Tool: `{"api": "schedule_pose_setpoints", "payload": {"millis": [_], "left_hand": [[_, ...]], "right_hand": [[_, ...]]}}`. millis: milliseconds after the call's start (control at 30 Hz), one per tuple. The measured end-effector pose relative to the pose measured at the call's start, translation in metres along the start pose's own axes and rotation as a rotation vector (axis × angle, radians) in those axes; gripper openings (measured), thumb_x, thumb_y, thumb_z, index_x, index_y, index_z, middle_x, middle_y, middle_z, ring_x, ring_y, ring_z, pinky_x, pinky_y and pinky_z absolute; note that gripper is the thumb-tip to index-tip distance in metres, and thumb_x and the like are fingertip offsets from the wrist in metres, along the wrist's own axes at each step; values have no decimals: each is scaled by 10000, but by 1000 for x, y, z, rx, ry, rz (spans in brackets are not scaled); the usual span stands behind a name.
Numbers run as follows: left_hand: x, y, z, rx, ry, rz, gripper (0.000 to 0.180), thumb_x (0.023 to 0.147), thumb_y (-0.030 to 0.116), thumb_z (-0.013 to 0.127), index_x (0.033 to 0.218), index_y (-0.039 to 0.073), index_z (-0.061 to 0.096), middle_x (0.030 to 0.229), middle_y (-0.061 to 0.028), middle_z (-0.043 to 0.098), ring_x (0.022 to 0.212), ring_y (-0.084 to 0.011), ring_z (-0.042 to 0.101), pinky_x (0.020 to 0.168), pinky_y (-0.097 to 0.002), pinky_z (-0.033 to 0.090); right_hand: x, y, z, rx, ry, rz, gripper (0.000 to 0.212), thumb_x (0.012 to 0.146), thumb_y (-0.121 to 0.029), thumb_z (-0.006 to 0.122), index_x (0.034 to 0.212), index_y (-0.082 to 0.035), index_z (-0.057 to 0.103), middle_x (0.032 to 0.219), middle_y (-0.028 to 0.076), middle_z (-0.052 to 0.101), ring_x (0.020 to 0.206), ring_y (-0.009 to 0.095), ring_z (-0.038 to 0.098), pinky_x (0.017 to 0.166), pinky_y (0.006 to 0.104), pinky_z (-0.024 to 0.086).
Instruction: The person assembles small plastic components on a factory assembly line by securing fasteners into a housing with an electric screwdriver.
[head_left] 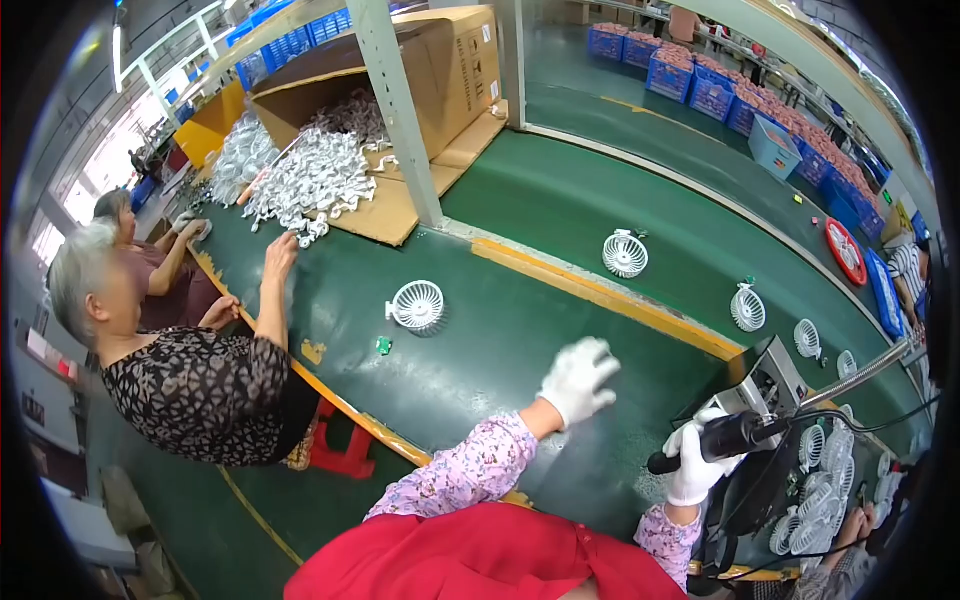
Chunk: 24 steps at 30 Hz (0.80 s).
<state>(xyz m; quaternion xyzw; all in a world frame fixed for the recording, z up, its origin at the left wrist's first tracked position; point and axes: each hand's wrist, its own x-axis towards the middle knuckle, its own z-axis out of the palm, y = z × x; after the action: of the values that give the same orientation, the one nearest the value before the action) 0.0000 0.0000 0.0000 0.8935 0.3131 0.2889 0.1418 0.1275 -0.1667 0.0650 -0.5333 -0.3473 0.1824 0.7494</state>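
Observation:
My left hand (pixel 580 383), in a white glove, is over the green worktop with its fingers apart and nothing in it. Off to the right, my right hand (pixel 697 462), also gloved, is wrapped round a black cylindrical power tool (pixel 735 436), which looks like an electric screwdriver. A grey metal fixture (pixel 768 378) stands just beyond that tool. A round white slatted fan housing (pixel 418 306) lies on the worktop, left of my left hand. Near it is a small green part (pixel 384 345).
Beyond a yellow-edged rail, several fan housings (pixel 625 255) lie on a green belt. More housings (pixel 822 500) are heaped at right. A tipped cardboard box (pixel 450 80) spills white parts (pixel 320 175). Co-workers (pixel 190 380) sit at left. Blue crates (pixel 670 75) line the back.

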Motion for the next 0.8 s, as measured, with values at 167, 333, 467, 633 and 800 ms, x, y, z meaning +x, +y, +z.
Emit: {"api": "schedule_pose_setpoints", "payload": {"millis": [167, 333, 467, 633, 800], "left_hand": [[3, -71, -34, 354, 466, -484, 508, 649, 300, 642, 1078, 50, 533, 1195, -183, 469, 1167, -354, 379, 987, -463, 283], [-18, -102, -64, 590, 80, -964, 572, 734, 376, 651, 1186, 52, 514, 1235, -141, 487, 1164, -293, 421, 1005, -422, 287], [-14, -91, -32, 381, 244, -226, 223, 676, 88, 624, 897, 85, 641, 903, -123, 612, 876, -302, 574, 799, -386, 451], [-8, 15, 12, -136, 2, 337, 238, 646, 41, 582, 872, 83, 645, 915, -98, 620, 844, -289, 591, 744, -373, 474], [-32, 78, 22, -190, -272, 644, 208, 716, 144, 569, 912, 83, 603, 997, -81, 579, 1016, -237, 524, 881, -370, 415]], "right_hand": [[-6, 8, 5, 37, 81, -19, 248, 760, 80, 519, 975, -15, 437, 546, 58, 453, 404, 146, 452, 406, 246, 392], [0, 9, -15, 111, 126, 25, 506, 665, 186, 564, 1081, -58, 411, 747, 81, 509, 493, 140, 518, 441, 263, 450], [11, 0, -10, 99, 110, 1, 401, 667, 173, 589, 994, -32, 480, 701, 45, 520, 520, 110, 527, 455, 237, 449], [18, -10, -12, 104, 83, -81, 376, 687, 167, 585, 998, -14, 475, 674, 36, 520, 511, 99, 516, 460, 223, 423], [18, 6, -18, 113, 139, -124, 409, 674, 178, 607, 1008, -20, 479, 842, 48, 541, 678, 83, 536, 585, 217, 457]]}}
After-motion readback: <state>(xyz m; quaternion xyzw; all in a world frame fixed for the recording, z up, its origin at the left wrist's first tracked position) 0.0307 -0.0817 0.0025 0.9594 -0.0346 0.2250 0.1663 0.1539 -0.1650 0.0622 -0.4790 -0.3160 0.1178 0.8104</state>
